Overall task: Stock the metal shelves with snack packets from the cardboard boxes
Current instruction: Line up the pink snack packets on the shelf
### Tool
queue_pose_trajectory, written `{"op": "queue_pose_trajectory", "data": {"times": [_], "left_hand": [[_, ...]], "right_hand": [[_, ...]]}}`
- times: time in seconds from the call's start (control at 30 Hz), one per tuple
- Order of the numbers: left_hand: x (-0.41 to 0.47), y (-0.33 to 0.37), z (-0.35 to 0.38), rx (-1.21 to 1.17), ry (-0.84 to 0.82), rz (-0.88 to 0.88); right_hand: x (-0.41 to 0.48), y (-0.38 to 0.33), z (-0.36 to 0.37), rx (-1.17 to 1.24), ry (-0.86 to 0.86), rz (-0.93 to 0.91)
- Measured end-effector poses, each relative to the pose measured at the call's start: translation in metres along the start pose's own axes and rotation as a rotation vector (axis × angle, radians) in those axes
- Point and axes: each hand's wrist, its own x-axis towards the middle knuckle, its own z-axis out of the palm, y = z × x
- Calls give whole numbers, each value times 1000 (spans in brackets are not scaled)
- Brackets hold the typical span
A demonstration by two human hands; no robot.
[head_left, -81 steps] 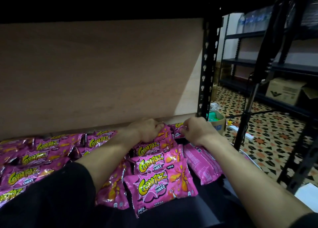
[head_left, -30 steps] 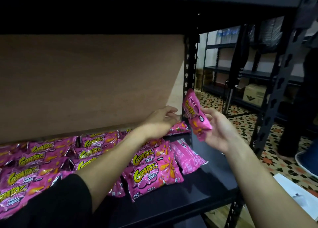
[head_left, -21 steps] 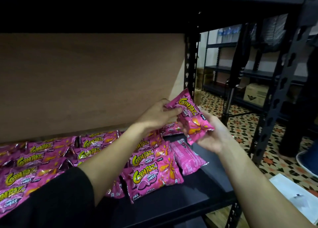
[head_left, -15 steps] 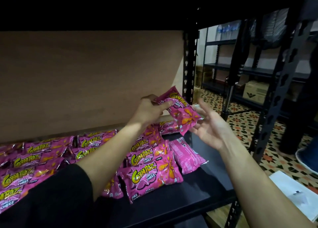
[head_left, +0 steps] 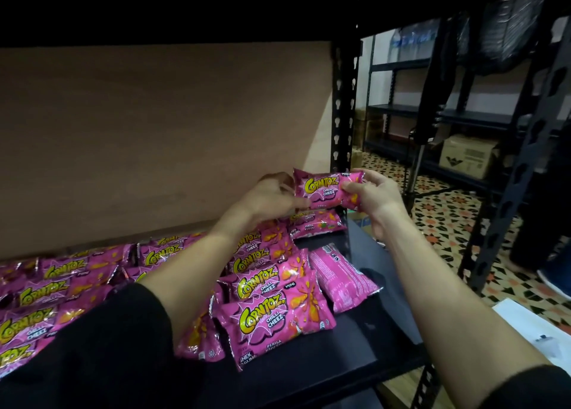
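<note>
Pink snack packet (head_left: 324,191) held level above shelf (head_left: 367,340), long axis left-right, logo facing camera, ends pinched by left hand (head_left: 272,197) and right hand (head_left: 375,197).

My head carries the only camera. It looks forward and down into the shelf (head_left: 380,331) from close by, with my left hand (head_left: 272,198) and right hand (head_left: 377,198) mid-view. Its wide angle catches the floor (head_left: 448,211) and farther racks (head_left: 398,109) at right.
</note>
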Motion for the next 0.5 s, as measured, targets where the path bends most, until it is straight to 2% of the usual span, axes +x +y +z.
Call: {"op": "queue_pose_trajectory", "data": {"times": [0.07, 0.2, 0.37, 0.5], "left_hand": [[5, -4, 0, 83, -27, -5], [17, -13, 4, 376, 98, 103], [24, -24, 17, 701, 56, 193], [25, -31, 19, 769, 51, 197]], "right_hand": [[9, 6, -3, -36, -30, 2], [18, 21, -9, -115, -29, 11], [20, 43, -6, -157, -63, 64], [23, 58, -9, -176, -48, 100]]}}
